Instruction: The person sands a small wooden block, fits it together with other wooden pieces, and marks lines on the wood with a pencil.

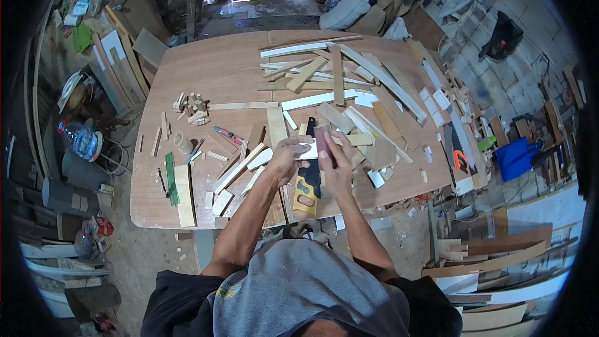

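Note:
My left hand (289,157) is closed on a small pale wood piece (307,151) that points to the right. My right hand (337,163) grips a flat brownish-red sanding block (322,141), which stands upright against the end of the wood piece. Both hands are over the front middle of the table. Beneath them lies a handsaw with a yellow handle (305,198), its dark blade partly hidden by the hands. Pale wood strips (240,167) lie left of my left hand, and offcuts (374,153) are heaped beyond my right hand.
Long boards and strips (306,75) pile up across the table's back right. Small blocks (192,109), a jar (183,143), red pliers (228,135) and a green strip (171,178) are on the left. A second saw with an orange handle (460,161) is by the right edge.

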`<state>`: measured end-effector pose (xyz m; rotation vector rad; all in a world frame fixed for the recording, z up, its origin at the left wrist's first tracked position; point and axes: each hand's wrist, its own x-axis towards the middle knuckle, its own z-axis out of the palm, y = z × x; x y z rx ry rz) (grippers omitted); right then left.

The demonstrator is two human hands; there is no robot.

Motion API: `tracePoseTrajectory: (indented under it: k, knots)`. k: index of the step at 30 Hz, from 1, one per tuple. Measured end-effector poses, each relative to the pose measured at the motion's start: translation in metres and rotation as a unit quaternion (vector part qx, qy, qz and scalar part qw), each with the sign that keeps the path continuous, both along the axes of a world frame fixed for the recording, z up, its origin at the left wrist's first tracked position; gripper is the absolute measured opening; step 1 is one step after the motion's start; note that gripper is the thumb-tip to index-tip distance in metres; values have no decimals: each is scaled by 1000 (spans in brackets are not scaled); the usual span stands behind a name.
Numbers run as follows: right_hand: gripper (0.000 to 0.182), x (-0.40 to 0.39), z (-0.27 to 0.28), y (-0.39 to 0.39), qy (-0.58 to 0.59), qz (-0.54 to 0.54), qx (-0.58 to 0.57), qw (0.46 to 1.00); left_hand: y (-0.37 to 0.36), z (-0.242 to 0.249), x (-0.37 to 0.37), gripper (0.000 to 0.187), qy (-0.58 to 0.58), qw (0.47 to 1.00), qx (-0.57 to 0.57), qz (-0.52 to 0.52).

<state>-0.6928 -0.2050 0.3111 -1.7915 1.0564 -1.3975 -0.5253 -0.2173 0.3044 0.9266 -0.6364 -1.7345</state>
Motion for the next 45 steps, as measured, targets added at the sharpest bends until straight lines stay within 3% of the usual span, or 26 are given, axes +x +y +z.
tracePoseTrajectory:
  k: [1,3,5,6,8,10,11,12,13,14,15,16,18,21,24,28,33,35,36,38,39,42,45]
  knots:
    - [42,3,-6,-6,-9,-24,-8,1000,4,5,0,32,67,998,-4,-10]
    - [42,6,-11,-13,-17,-45,-16,999,14,20,1,36,43,998,-38,-26]
    - [42,11,-10,-14,-157,-18,171,973,22,17,10,45,-23,991,-111,-70]
    - [42,14,-7,-13,-158,-16,172,972,22,16,15,45,-24,991,-110,-68]
    - [44,17,3,-12,-203,12,301,932,17,16,23,47,-174,978,-60,-101]
    - [46,19,3,-16,-199,5,331,922,13,-7,27,46,-180,976,-47,-111]
    - [47,18,-3,-20,-242,35,329,912,7,-32,27,43,-353,913,-204,-29]
    - [48,17,-3,-21,-283,63,327,899,7,-35,26,42,-504,790,-347,54]
    - [49,14,-2,-20,-300,52,367,879,4,-37,21,40,-386,877,-277,78]
    - [49,12,-3,-18,-299,53,368,879,5,-39,20,40,-385,877,-276,79]
    - [50,9,-6,-17,-349,70,380,854,12,-19,19,40,-244,954,-167,55]
    - [50,8,-10,-16,-399,87,388,826,15,-8,17,41,-94,994,-53,29]
    - [50,9,-19,-9,-400,96,357,838,12,-11,10,41,-106,991,-73,46]
    - [48,14,-11,14,-264,22,287,920,5,-10,-4,30,-129,984,-56,109]
    - [54,10,-25,23,-252,40,232,938,2,-3,-14,26,-135,978,-82,138]
    - [47,11,-22,34,-148,-27,129,980,2,-1,-25,25,-149,971,-103,158]
    - [46,5,8,-30,-168,-34,176,969,17,-1,-44,20,-129,979,-111,112]
    - [47,6,6,-35,-303,-6,202,931,11,2,-44,20,-125,977,-109,135]
    - [47,6,1,-25,-300,1,200,933,8,0,-41,20,-123,976,-112,142]
    - [48,-2,-16,12,-159,-18,167,973,2,-8,-34,22,-129,976,-104,144]
    - [49,1,-20,16,-132,-16,104,986,4,-9,-29,25,-148,978,-103,104]
    - [47,5,3,-25,-191,-50,170,965,17,-7,-43,20,-114,981,-128,96]
    - [47,10,5,-20,-168,-36,143,975,11,-2,-37,23,-103,981,-120,114]
